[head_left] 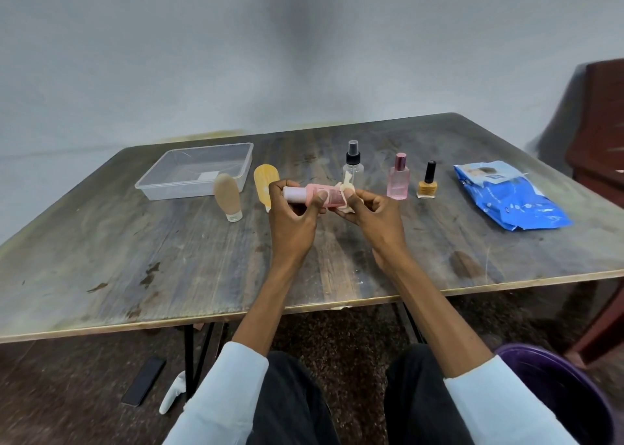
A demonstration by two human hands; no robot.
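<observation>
My left hand [293, 220] grips a pink bottle [312, 194] that lies sideways above the wooden table [169, 269], its pale cap pointing left. My right hand [374, 218] pinches a crumpled whitish wipe [347, 191] against the bottle's right end. Both hands are raised over the middle of the table.
A clear plastic tray [199, 169] stands at the back left. A beige tube [228, 196] and a yellow tube [265, 183] stand beside it. To the right are a clear spray bottle [353, 164], a pink perfume bottle [398, 177], a yellow nail polish [428, 181] and a blue wipes pack [506, 198]. A purple bin [557, 387] sits at floor level.
</observation>
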